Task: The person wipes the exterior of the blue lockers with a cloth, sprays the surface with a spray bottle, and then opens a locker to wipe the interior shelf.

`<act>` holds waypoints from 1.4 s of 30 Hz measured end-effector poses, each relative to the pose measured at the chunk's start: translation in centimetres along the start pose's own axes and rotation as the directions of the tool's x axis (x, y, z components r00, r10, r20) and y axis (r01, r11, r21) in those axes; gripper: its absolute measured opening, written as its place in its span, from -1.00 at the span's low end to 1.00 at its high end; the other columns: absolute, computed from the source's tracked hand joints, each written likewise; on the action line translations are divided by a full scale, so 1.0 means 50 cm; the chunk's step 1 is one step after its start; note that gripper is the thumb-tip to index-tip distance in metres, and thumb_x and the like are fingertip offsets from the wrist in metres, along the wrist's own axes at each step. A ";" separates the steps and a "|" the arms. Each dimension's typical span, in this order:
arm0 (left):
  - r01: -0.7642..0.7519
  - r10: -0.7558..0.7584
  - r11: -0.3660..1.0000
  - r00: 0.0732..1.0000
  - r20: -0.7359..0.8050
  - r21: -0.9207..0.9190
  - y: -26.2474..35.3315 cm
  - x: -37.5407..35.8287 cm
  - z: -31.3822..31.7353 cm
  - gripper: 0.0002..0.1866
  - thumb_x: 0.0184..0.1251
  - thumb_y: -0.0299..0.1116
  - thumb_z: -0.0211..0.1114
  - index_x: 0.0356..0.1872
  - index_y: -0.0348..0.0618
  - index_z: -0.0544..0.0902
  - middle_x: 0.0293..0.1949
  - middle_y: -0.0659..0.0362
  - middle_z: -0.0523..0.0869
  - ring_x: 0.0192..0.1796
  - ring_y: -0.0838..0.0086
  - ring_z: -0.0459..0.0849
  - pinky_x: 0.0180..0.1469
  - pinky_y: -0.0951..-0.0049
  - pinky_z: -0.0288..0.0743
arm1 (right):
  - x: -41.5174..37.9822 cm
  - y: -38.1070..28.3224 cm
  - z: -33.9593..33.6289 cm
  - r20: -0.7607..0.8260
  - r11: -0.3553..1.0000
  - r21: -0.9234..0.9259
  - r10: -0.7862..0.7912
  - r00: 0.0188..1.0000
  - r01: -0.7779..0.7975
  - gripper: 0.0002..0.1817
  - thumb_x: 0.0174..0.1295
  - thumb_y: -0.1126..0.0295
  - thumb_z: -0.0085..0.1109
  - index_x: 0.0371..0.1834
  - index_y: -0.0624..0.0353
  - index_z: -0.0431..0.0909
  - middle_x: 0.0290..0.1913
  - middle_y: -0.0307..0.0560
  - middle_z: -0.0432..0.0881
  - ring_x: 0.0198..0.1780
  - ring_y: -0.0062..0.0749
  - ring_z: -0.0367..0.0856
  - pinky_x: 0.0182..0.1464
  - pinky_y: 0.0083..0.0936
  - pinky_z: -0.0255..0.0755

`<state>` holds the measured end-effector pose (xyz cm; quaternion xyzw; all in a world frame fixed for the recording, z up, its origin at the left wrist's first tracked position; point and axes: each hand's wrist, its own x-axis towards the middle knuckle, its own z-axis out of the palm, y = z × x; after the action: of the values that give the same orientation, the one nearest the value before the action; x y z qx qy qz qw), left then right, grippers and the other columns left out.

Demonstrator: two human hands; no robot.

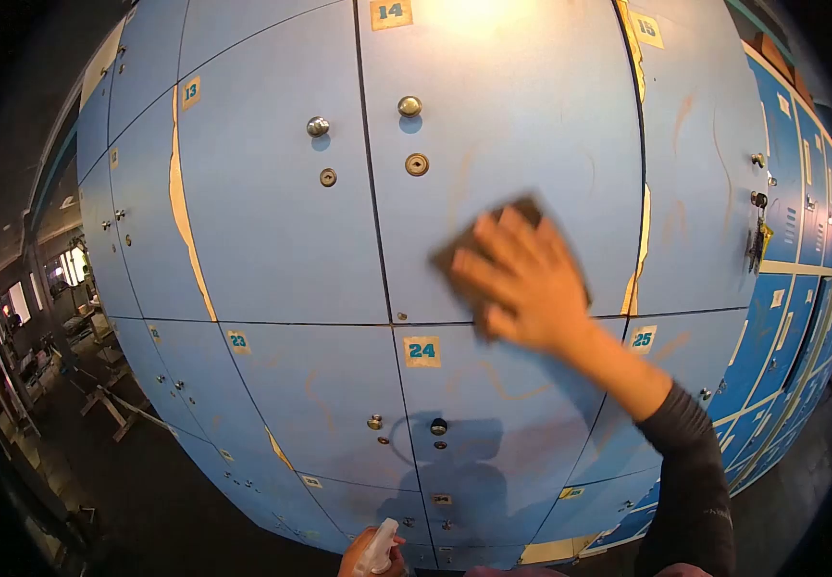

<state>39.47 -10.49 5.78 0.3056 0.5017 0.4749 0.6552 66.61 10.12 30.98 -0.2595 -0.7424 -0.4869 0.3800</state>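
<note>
My right hand point(531, 284) lies with its fingers spread over a dark brown cloth point(459, 258), pressing it against the lower part of the blue locker door point(531, 125) numbered 14. Hand and cloth are smeared by motion. Down at the bottom edge, the fingers of my left hand point(353, 556) are wrapped round a spray bottle point(379, 544); its pale trigger head shows, while its body is mostly out of frame. Faint brownish streaks mark this door and the ones around it. A round knob point(409, 107) and a lock sit at the door's upper left.
Door 24 point(493, 385) is below, with my shadow on it. Chipped edging point(177, 183) shows along door 13. Keys point(757, 245) hang from a lock at the right. Brighter blue metal lockers point(776, 317) stand farther right. Gym equipment point(113, 404) stands on the dark floor at left.
</note>
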 end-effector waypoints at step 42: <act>0.161 -0.166 0.984 0.984 -0.064 -0.075 -0.022 0.076 0.007 -0.64 0.35 0.11 0.34 -0.41 0.07 0.60 -0.58 0.29 0.56 -0.63 0.50 0.49 -0.65 0.43 0.35 | 0.337 0.350 -0.088 -0.426 0.877 -0.306 0.221 0.877 -0.370 -0.37 0.35 0.04 -0.05 0.46 0.00 0.35 0.49 0.21 0.28 0.54 0.04 0.13 0.54 -0.02 -0.10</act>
<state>40.34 -7.34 3.54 0.2236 0.5311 0.4471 0.6841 71.49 13.18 54.98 -0.3416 -0.4972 -0.5964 0.5296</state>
